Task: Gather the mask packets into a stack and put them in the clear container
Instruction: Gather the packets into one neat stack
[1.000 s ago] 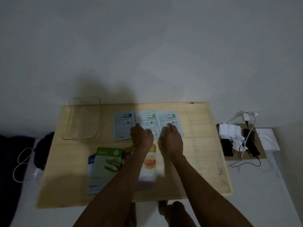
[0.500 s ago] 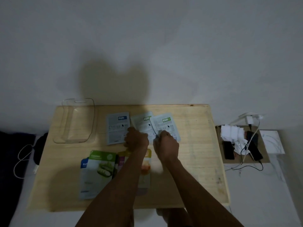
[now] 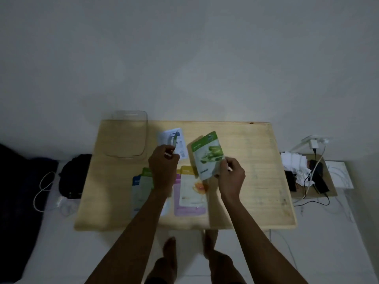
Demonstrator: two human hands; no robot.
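My right hand (image 3: 231, 173) holds a green mask packet (image 3: 207, 154) lifted off the wooden table (image 3: 252, 181), its printed front turned up. My left hand (image 3: 164, 162) pinches a thin packet (image 3: 174, 141) seen edge-on, above a white packet (image 3: 178, 144) lying at the back. Near the front lie a yellow and purple packet pile (image 3: 190, 193) and a green and blue packet pile (image 3: 141, 187), partly hidden by my left forearm. The clear container (image 3: 127, 138) sits empty at the table's back left corner.
A black bag (image 3: 74, 175) and a white cable (image 3: 42, 189) lie on the floor to the left. A small side table (image 3: 332, 191) on the right carries phones, tissues and a charger with cables. My feet (image 3: 170, 253) show below the table's front edge.
Both hands lifted packets from the back row: the right one turned its packet face up, the left one raised its packet edge-on. The camera view shifted so the table sits lower.
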